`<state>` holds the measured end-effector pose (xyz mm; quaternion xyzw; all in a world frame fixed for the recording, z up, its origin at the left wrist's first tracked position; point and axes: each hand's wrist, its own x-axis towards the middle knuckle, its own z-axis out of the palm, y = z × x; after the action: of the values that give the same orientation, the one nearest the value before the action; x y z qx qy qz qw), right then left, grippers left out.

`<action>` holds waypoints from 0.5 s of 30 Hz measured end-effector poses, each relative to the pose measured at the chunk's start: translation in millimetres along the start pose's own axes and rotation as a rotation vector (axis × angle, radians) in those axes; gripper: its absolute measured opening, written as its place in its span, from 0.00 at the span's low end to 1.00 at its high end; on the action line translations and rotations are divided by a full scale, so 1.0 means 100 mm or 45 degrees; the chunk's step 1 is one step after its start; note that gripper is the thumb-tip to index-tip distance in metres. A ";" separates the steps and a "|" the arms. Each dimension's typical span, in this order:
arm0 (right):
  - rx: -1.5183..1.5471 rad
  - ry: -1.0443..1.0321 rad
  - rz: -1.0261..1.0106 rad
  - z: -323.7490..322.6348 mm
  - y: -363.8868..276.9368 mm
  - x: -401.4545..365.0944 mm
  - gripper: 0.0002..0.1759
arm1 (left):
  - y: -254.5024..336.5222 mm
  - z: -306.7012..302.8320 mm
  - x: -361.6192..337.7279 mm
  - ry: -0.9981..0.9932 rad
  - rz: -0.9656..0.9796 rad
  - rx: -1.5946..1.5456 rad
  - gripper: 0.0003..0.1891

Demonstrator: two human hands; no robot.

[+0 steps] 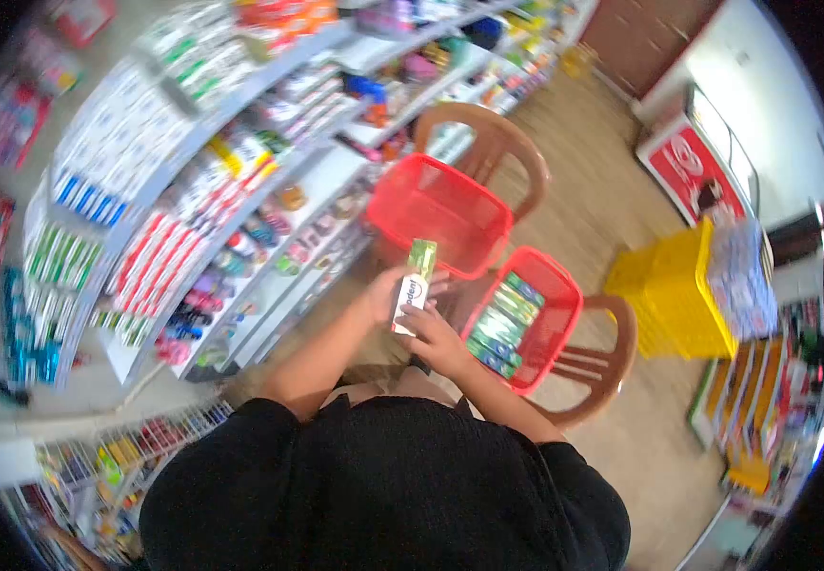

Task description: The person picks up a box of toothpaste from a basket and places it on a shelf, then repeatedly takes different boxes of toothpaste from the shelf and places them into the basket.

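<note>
In front of my body I hold a green and white toothpaste box [412,297], tilted slightly, with part of a brand name on its white side. My left hand [385,293] grips it from the left, some of its fingers behind the box. My right hand [436,341] has its fingers on the lower front of the same box. Just beyond my hands is a red basket [497,211] on a brown plastic chair [516,143]. To the right, a second red basket [564,328] holds several green boxes [505,324] in a row.
Shelves [212,124] full of boxed goods curve along the left. Another brown chair [621,347] supports the second basket. A yellow crate [664,295] with wrapped bottles [740,276] stands on the right, near a red and white cooler [693,162]. A wire rack [145,438] is at lower left.
</note>
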<state>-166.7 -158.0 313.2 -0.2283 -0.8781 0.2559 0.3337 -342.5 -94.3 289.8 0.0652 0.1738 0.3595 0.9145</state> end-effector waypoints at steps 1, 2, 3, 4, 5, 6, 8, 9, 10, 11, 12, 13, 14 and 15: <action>0.145 -0.075 0.106 0.09 -0.13 0.12 0.10 | 0.01 -0.06 -0.27 0.035 0.054 0.094 0.28; 0.241 -0.148 0.203 0.19 -0.26 0.25 0.11 | -0.01 -0.15 -0.55 0.089 0.123 0.075 0.27; 0.259 -0.193 0.136 0.33 -0.34 0.34 0.11 | -0.02 -0.26 -0.83 0.100 0.205 0.072 0.27; 0.240 -0.251 0.044 0.50 -0.38 0.40 0.13 | -0.04 -0.38 -1.13 0.176 0.192 0.059 0.27; 0.222 -0.309 -0.048 0.68 -0.41 0.46 0.14 | -0.08 -0.48 -1.42 0.250 0.179 0.038 0.26; 0.307 -0.471 -0.037 0.88 -0.40 0.51 0.22 | -0.17 -0.56 -1.69 0.325 0.292 0.112 0.25; 0.452 -0.652 0.039 1.22 -0.61 0.65 0.22 | -0.36 -0.80 -2.23 0.428 0.476 0.161 0.23; 0.569 -0.784 0.188 1.40 -0.72 0.74 0.22 | -0.44 -1.03 -2.50 0.606 0.430 0.152 0.22; 0.494 -0.904 0.084 1.52 -0.84 0.87 0.23 | -0.51 -1.18 -2.76 0.782 0.374 0.135 0.21; 0.503 -0.946 0.036 1.69 -0.92 0.96 0.23 | -0.56 -1.14 -3.04 0.803 0.429 0.111 0.21; 0.529 -0.981 -0.058 1.87 -0.97 1.02 0.23 | -0.64 -1.07 -3.32 0.795 0.566 0.111 0.21; 0.555 -1.010 -0.147 2.01 -1.03 1.08 0.23 | -0.70 -0.92 -3.58 0.785 0.698 0.117 0.22; 0.565 -1.040 -0.183 2.07 -1.17 1.22 0.23 | -0.69 -0.77 -3.83 0.872 0.734 0.130 0.22; 0.599 -1.059 -0.167 2.07 -1.35 1.40 0.23 | -0.69 -0.75 -4.06 0.890 0.771 0.112 0.22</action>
<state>-437.9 -243.1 326.4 0.0311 -0.8679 0.4956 0.0123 -602.6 -421.0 312.6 0.0265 0.4599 0.6029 0.6514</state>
